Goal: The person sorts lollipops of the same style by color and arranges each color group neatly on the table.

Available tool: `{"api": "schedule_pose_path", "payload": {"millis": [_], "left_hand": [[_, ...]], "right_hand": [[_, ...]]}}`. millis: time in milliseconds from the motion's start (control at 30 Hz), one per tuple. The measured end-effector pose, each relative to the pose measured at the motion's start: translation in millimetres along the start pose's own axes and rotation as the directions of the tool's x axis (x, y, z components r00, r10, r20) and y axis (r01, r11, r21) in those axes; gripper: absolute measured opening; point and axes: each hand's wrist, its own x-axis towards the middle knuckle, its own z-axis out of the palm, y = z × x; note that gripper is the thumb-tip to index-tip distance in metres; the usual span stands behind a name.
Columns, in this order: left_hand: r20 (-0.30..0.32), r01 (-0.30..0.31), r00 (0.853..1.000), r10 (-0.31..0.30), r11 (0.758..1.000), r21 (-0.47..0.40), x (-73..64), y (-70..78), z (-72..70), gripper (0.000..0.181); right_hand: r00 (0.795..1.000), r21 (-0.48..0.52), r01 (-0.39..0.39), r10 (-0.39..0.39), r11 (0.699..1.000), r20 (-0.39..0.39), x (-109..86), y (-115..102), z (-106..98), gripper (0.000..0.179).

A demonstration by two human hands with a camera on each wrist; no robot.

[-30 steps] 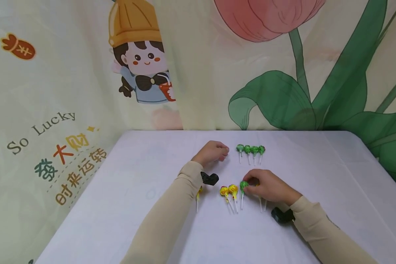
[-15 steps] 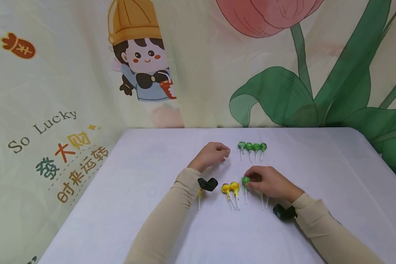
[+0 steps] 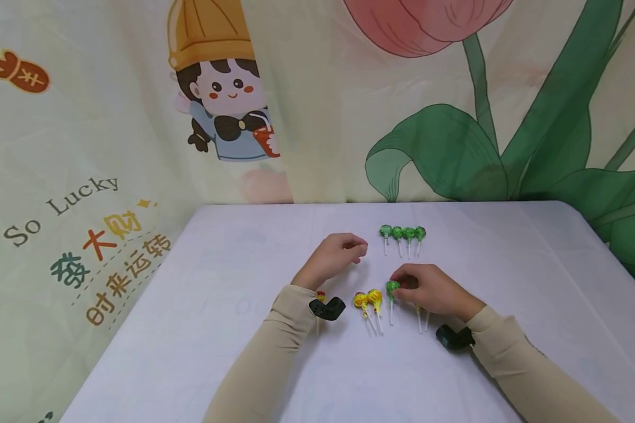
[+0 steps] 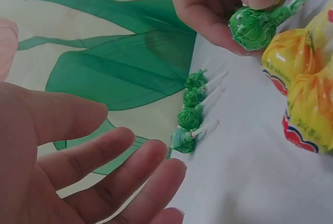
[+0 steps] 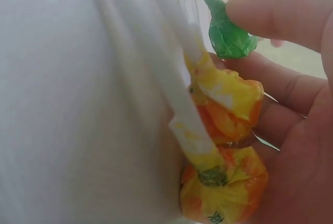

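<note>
My right hand (image 3: 435,288) pinches a green-wrapped lollipop (image 3: 391,288) between thumb and fingers, its white stick pointing toward me. Directly left of it lie two yellow lollipops (image 3: 374,297). Two more yellow-orange lollipops (image 5: 229,104) sit under the right palm; in the head view only their sticks show. My left hand (image 3: 332,257) is held over the table with loosely bent fingers and nothing in them. Another lollipop (image 3: 320,295) is partly hidden behind the left wrist. Farther back, several green lollipops (image 3: 409,234) lie side by side in a row.
A white-covered table (image 3: 534,264) carries all the lollipops. Behind it hangs a printed cloth (image 3: 323,117) with a flower, a cartoon figure and lettering. Each wrist wears a small black camera (image 3: 327,308).
The left hand has drawn back slightly toward me, baring the red top of the lollipop behind its wrist. The right hand keeps its pinch on the green lollipop, almost still.
</note>
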Motion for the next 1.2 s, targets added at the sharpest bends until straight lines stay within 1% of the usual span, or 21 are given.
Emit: {"api": "schedule_pose_path", "payload": {"millis": [100,200,267,367,433,533,667,867,1067,1200], "left_hand": [[-0.017,-0.002,1.000,0.002,1.000,0.024,-4.6,-2.7,0.0,0.032],[-0.023,0.016,1.000,-0.016,0.999,0.028,-9.8,-7.0,-1.3,0.032],[-0.021,0.024,1.000,-0.024,1.000,0.017,-14.5,-11.6,-3.6,0.033],[-0.012,0.017,1.000,-0.017,1.000,0.009,-20.6,-16.3,-6.6,0.033],[-0.008,0.010,1.000,-0.010,1.000,0.009,-23.6,-19.4,-8.1,0.034],[-0.004,0.013,1.000,-0.013,1.000,0.015,-27.8,-24.5,-10.2,0.034],[0.000,0.022,1.000,-0.022,1.000,-0.010,-33.0,-33.1,-13.7,0.034],[-0.002,0.003,1.000,-0.003,0.999,-0.047,-36.2,-44.5,-16.8,0.032],[0.000,-0.002,1.000,0.002,0.998,-0.067,-41.4,-47.2,-17.0,0.032],[-0.010,0.011,1.000,-0.011,0.999,-0.034,-47.3,-48.0,-16.6,0.031]], "right_hand": [[1.000,0.007,0.002,-0.002,1.000,0.000,0.0,1,-1,0.022],[1.000,0.014,-0.008,0.008,1.000,0.005,0.2,2,-2,0.022],[1.000,0.017,-0.018,0.018,1.000,0.013,0.8,1,-1,0.022],[0.999,0.024,-0.037,0.037,0.999,0.015,0.9,0,-1,0.021],[0.999,0.030,-0.048,0.047,0.998,0.018,0.6,-1,-2,0.021],[0.998,0.044,-0.058,0.058,0.997,0.021,0.3,1,-3,0.021],[0.998,0.059,-0.066,0.064,0.996,0.023,0.1,5,-4,0.023],[0.998,0.080,-0.067,0.066,0.995,0.022,-0.8,8,-8,0.024],[0.998,0.076,-0.060,0.061,0.995,0.001,-0.8,8,-13,0.026],[0.997,0.089,-0.080,0.081,0.993,-0.002,-1.3,8,-17,0.029]]}}
